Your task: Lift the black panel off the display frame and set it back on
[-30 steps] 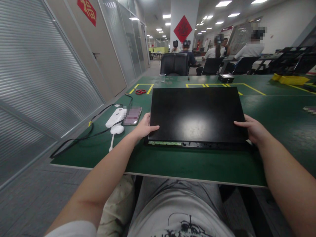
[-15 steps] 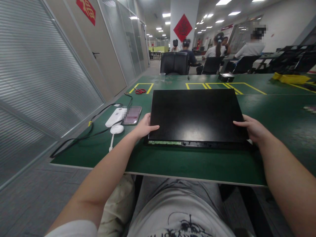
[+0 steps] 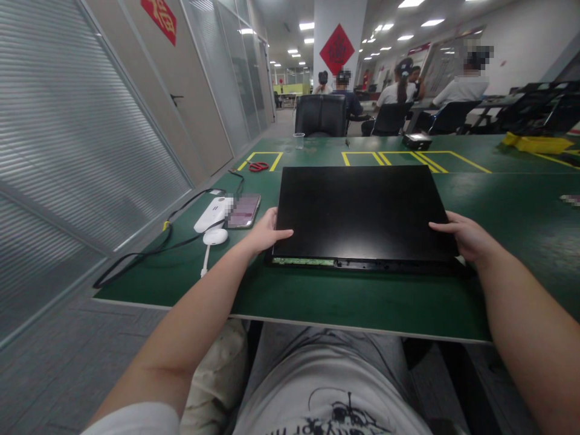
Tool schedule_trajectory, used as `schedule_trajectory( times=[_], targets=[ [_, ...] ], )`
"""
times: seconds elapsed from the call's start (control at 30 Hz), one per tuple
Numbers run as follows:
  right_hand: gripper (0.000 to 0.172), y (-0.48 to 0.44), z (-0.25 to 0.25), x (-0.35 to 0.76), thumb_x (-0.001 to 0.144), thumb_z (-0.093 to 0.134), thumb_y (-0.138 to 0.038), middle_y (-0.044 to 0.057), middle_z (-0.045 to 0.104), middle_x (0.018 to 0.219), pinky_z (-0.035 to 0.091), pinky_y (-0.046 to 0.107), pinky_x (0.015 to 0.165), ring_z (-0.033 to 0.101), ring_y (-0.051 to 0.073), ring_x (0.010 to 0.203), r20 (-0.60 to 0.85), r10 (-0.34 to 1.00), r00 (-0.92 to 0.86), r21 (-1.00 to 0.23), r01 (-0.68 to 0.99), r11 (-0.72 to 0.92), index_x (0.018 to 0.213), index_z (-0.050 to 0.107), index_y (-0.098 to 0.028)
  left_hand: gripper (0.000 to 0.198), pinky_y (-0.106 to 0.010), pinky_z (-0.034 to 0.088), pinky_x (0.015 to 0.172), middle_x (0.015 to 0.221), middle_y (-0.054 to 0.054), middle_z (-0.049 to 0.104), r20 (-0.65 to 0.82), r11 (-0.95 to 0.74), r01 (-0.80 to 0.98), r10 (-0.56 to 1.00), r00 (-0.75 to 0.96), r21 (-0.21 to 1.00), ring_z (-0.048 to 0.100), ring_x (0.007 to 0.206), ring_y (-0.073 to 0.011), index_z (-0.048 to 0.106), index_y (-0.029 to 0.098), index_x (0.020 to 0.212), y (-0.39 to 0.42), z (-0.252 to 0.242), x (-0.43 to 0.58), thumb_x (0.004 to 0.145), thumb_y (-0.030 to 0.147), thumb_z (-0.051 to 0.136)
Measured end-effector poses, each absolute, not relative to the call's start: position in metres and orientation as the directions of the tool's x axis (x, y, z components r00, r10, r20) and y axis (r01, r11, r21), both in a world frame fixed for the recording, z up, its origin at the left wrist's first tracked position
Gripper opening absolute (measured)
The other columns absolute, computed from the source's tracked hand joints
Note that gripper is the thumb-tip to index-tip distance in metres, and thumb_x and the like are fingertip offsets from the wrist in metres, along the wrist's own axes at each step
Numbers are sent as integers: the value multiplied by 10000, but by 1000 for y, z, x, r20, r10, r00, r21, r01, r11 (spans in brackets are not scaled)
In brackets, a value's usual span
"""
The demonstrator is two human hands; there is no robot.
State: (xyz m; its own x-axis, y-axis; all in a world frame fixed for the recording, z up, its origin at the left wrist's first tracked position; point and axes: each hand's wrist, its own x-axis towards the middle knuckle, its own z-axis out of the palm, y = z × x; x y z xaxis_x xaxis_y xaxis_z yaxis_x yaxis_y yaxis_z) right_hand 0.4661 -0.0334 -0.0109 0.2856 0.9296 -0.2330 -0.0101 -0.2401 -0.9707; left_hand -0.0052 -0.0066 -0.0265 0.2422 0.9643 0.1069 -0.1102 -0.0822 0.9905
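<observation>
A flat black display panel (image 3: pixel 362 208) lies over a black casing on the green table in front of me. Along its near edge a strip of green circuit board (image 3: pixel 303 261) shows at the left, with dark casing to the right of it. My left hand (image 3: pixel 267 232) grips the panel's left edge, thumb on top of the glossy face. On the opposite edge my right hand (image 3: pixel 462 235) holds on the same way, thumb laid over the screen. The other fingers of both hands are partly hidden beside and below the panel.
Left of the panel lie a phone (image 3: pixel 244 210), a white device (image 3: pixel 214 213), a round white puck with a cable (image 3: pixel 215 236) and a black cable (image 3: pixel 131 260). Farther back are red scissors (image 3: pixel 258 167), a plastic cup (image 3: pixel 298 141), a black box (image 3: pixel 417 142) and a yellow object (image 3: pixel 537 145).
The far edge of the panel has dropped slightly, so it tilts a little less. Both hands keep their hold in nearly the same place.
</observation>
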Motion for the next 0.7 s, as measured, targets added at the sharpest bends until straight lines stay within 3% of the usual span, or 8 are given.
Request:
schedule_trajectory(
  times=[0.2, 0.7],
  targets=[
    [359, -35, -9, 460, 594, 759, -87, 53, 774, 847, 603, 325, 549, 720, 235, 668, -250, 917, 312, -967, -23, -255, 915, 721, -242, 662, -574, 341, 1218, 1326, -105, 662, 97, -73, -113, 968, 233, 991, 540, 1380, -333, 540, 193, 1149, -6, -27, -5, 594, 76, 879],
    [438, -34, -9, 459, 584, 764, -83, 23, 783, 912, 594, 291, 557, 729, 225, 722, -181, 941, 286, -982, -5, -187, 973, 743, -282, 655, -575, 364, 1201, 1325, -104, 663, 85, -63, -102, 969, 234, 993, 540, 1379, -329, 548, 205, 1171, -8, -26, -5, 613, 85, 869]
  ],
)
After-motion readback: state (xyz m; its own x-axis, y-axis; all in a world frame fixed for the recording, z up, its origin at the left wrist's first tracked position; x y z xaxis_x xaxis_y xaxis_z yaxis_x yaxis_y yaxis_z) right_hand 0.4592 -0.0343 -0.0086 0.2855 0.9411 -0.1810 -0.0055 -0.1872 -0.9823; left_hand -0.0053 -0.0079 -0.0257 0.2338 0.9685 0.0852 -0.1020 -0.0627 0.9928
